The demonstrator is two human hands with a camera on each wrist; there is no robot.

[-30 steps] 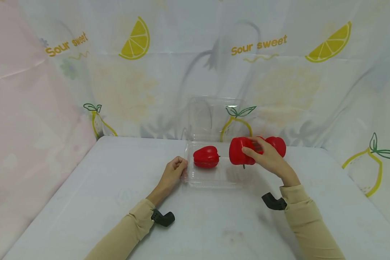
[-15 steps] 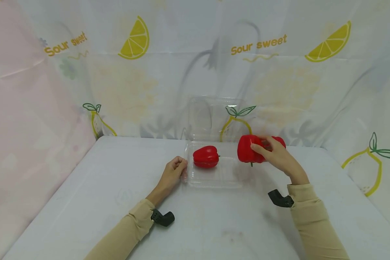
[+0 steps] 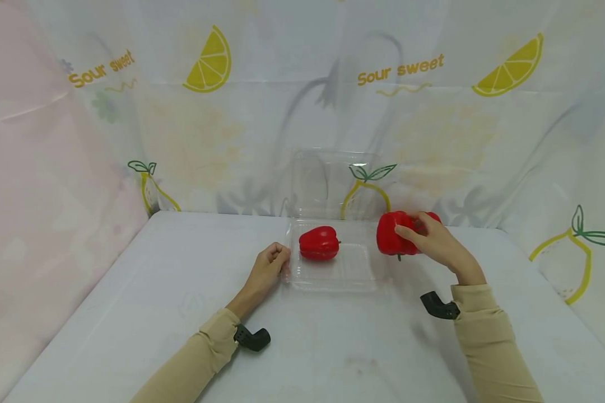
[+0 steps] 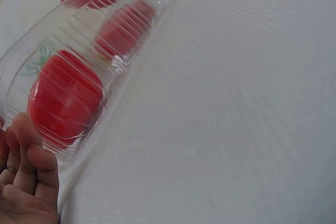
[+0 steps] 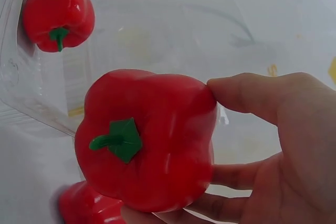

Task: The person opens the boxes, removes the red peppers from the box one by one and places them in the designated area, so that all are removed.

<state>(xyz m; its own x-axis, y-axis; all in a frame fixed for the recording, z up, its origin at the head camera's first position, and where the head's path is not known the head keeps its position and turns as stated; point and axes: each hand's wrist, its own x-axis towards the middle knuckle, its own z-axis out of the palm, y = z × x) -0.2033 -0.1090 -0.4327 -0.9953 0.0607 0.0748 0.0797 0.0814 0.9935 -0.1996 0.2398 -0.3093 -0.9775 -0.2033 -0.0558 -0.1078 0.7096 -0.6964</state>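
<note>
My right hand (image 3: 436, 246) pinches a red pepper (image 5: 152, 140), thumb on one side and fingers bent round the other, with its green stem (image 5: 124, 140) left uncovered; in the head view that stem points down. The pepper is at the right end of a clear plastic box (image 3: 350, 267), though I cannot tell whether it is touching the box wall. My left hand (image 3: 267, 273) has its fingers curled at the box's left edge and seems to pinch it there. A second pepper (image 3: 319, 244) lies on its side in the left part of the box, stem toward the right, and another pepper (image 3: 435, 217) shows behind my right hand, mostly hidden. The one I hold has a smooth, glossy skin, so I judge it light for its bulk, firm rather than soft, and a little slippery; a broad grip across the shoulders, thumb against fingers, suits it better than the short stem, which gives little to hold. Its lobes should give my fingertips some seat, so a modest squeeze ought to do. The box looks thin and bendy, likely to slide or flex at a knock, and is best steadied by its edge
</note>
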